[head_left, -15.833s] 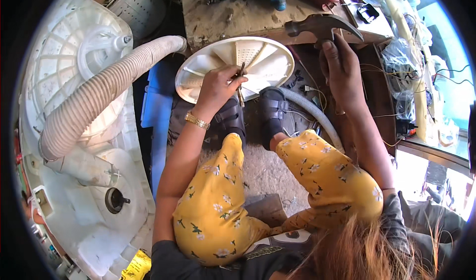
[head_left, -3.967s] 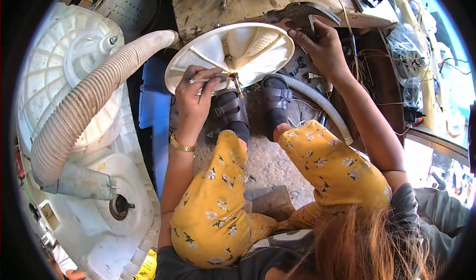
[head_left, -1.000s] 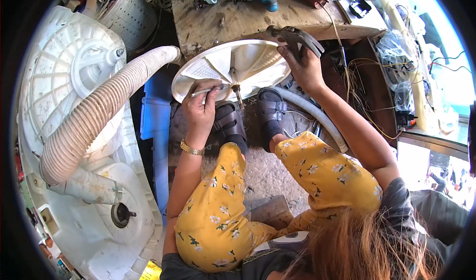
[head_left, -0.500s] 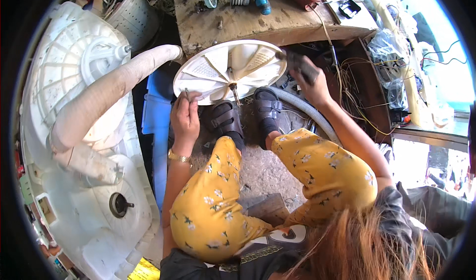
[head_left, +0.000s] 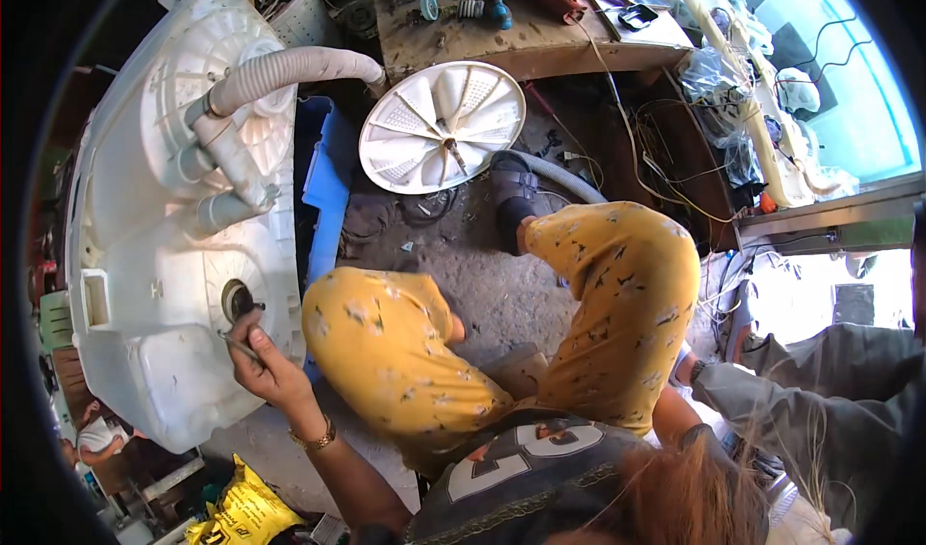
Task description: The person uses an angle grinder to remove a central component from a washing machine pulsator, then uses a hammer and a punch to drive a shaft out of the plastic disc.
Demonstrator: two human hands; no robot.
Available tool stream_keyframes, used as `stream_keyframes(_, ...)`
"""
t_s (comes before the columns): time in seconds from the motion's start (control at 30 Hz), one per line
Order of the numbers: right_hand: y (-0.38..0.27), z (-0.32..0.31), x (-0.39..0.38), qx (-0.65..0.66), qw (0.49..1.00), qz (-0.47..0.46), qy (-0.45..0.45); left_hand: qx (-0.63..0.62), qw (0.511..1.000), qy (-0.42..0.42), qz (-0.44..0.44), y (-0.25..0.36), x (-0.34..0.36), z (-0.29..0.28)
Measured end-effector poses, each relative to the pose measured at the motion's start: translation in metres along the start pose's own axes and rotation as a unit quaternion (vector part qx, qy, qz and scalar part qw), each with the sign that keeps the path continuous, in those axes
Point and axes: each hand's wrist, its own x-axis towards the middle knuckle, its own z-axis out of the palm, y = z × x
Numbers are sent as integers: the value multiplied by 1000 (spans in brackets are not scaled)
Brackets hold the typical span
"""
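My left hand [head_left: 268,369] is closed round a thin metal rod-like tool [head_left: 241,346], whose exact kind I cannot make out. Its fingertips are just below a dark round shaft fitting [head_left: 236,302] set in the white plastic washing machine tub [head_left: 145,285] on my left. I cannot tell whether they touch the fitting. My right hand is out of sight; only part of that arm shows beside my right knee. Ahead of my feet, a round white ribbed pulsator disc [head_left: 473,96] leans tilted, with a metal shaft [head_left: 455,155] standing out of its middle.
A grey ribbed hose [head_left: 299,66] runs over the tub. Beside the tub stands a blue plastic bin [head_left: 328,178]. A wooden bench [head_left: 521,51] with tools and loose cords lies ahead. Another person's grey sleeve [head_left: 762,391] reaches in at right; a yellow bag [head_left: 246,506] lies lower left.
My left hand has left the disc's rim and swung left to the tub fitting. My right hand, earlier at the disc's right edge with a dark object, has gone from view. My left foot has drawn back.
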Motion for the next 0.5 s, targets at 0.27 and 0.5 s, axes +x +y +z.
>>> stream_keyframes(0.27,3,-2,12,215,967,-4,138,124,785,-603,77,80,-67,206)
stream_keyframes(0.5,-102,-34,106,274,939,-171,115,-106,426,-889,131,-19,-305,273)
